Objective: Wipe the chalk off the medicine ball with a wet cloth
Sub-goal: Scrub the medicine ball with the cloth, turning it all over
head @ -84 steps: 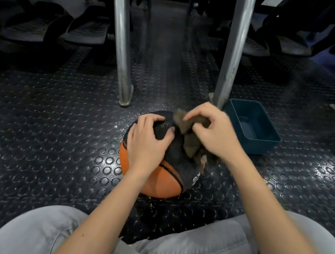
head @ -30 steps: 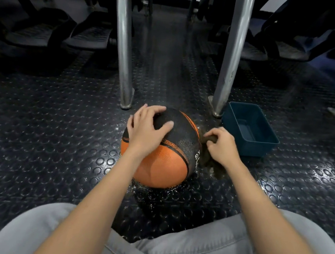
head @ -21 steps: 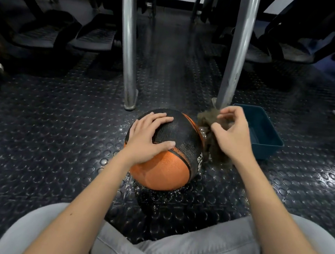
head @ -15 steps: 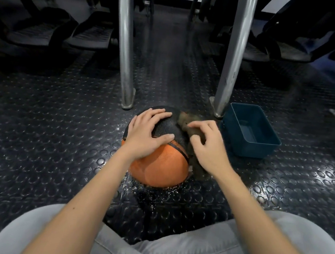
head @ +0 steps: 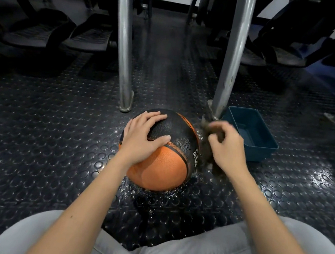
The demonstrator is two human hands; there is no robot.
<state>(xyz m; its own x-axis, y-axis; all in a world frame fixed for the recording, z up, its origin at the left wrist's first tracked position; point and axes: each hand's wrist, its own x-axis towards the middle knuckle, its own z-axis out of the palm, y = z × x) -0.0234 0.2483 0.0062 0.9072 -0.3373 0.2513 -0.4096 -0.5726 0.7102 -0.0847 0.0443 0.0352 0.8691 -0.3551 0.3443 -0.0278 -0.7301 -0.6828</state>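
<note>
The medicine ball [head: 165,166] sits on the floor [head: 61,138]. The left hand [head: 141,139], fingers spread flat, presses its top. The right hand [head: 227,149], fingers bunching the cloth [head: 206,130], works its three o'clock (blurred). Pin firmly and overlap the strokes.

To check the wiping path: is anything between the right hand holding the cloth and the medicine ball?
Nothing visible does. The right hand grips the cloth beside the medicine ball, with only cloth between them. The left hand rests on the ball's top, away from that side.
</note>
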